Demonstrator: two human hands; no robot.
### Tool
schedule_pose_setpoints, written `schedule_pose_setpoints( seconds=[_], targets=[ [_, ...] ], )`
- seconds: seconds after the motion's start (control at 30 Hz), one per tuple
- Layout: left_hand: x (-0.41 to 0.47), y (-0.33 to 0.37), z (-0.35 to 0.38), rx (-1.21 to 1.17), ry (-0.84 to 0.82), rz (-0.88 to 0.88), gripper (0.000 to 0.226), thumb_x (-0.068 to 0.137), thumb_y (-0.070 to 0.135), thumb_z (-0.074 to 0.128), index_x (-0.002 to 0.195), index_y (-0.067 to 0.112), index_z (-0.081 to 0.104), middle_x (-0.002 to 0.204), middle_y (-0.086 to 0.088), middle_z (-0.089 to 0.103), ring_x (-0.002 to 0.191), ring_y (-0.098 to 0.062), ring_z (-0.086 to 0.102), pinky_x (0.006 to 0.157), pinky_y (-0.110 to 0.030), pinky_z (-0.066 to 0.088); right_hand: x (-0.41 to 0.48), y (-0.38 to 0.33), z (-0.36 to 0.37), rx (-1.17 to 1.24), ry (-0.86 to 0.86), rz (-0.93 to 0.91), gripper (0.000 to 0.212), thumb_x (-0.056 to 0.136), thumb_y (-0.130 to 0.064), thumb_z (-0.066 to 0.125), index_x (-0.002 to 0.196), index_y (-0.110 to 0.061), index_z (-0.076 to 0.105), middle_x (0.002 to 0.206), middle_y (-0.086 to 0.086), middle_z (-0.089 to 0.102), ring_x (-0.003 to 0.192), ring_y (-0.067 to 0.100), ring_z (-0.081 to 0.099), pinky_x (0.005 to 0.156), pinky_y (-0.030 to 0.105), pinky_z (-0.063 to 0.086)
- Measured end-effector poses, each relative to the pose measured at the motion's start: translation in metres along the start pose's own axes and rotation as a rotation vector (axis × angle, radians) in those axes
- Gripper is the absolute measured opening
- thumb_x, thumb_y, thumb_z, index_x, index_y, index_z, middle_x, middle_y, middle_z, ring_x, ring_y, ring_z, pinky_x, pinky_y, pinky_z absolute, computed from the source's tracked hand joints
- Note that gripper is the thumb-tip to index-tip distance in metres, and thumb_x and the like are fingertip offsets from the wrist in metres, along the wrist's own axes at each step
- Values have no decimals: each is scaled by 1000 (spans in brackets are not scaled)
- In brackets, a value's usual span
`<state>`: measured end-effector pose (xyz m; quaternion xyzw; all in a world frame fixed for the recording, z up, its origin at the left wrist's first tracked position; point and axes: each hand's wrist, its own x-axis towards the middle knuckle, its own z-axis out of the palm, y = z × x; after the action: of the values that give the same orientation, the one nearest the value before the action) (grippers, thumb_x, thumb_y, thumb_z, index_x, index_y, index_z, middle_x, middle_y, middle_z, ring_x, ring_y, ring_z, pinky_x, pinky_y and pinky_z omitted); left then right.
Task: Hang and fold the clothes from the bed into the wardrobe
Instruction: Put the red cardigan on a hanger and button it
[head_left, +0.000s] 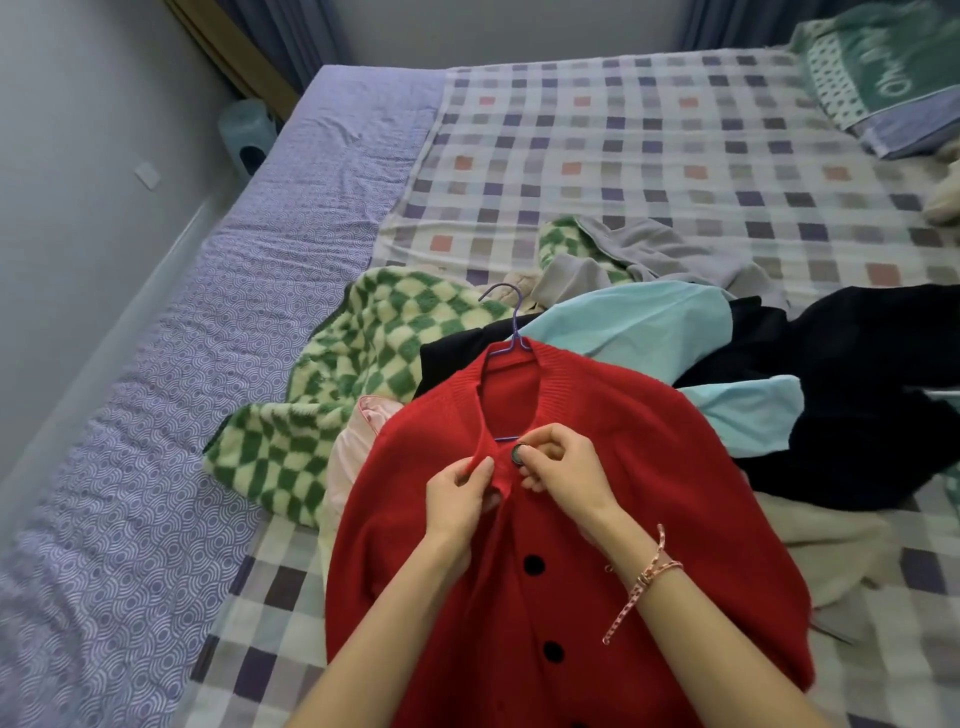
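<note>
1. While the red cardigan (649, 441) lies front-up on the bed (675, 156), on top of the pile of clothes, a purple hanger (511, 332) sits inside its neckline, with the hook pointing away from the person.
2. Left hand (460, 499): thumb and fingers pinch the ribbed front edge of the cardigan just below the V of the neck.
3. Right hand (563, 462): fingers curl around and pinch the top button (518, 441), just beside the edge that the left hand holds. A pink cord bracelet (649, 571) circles this wrist.
4. Two further black buttons (533, 565) show lower on the cardigan front, between the forearms.
5. Pile beneath and around the cardigan: a green-and-cream checked fleece (363, 364) to the left, a pale pink garment (358, 441) at its left edge, a light blue garment (623, 327) and a dark garment (857, 415) to the right, and a grey garment (665, 254) beyond.
6. Bedding: a checked sheet covers most of the bed; a purple patterned cover (208, 364) runs along the left side, and a green pillow (883, 78) lies at the far right corner.
</note>
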<state>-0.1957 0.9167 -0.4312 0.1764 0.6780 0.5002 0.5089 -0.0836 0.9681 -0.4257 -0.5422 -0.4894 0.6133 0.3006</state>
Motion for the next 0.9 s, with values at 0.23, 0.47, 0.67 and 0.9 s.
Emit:
schedule_pose_setpoints(
  seconds=[0.23,0.47,0.67,0.9],
  targets=[
    [-14,3,-2,-59,-55,-50,23,94,14,52,79,4,66,75,-9,70,74,-18,67,73,-27,57,-10,3,-2,-37,-42,-44,17,84,-1,63,80,-17,60,62,0,60,51,7,57,51,15,45],
    [-18,-4,4,75,70,75,14,89,17,61,77,12,67,73,-1,67,69,-11,61,66,-27,50,-17,3,1,-30,-31,-95,18,82,0,66,78,-14,57,65,3,63,52,10,58,53,18,48],
    [-20,-2,1,214,29,157,36,92,33,53,73,6,68,72,-1,69,71,-14,62,68,-34,50,-19,6,2,-124,50,-143,24,82,0,65,72,-20,57,62,1,60,51,7,56,57,21,49],
    [-11,7,-10,103,-222,92,12,87,7,60,80,9,70,66,-1,70,63,-10,65,66,-20,55,-18,9,-1,-29,28,-74,22,87,0,59,74,-17,60,66,9,64,55,14,59,56,25,49]
  ],
)
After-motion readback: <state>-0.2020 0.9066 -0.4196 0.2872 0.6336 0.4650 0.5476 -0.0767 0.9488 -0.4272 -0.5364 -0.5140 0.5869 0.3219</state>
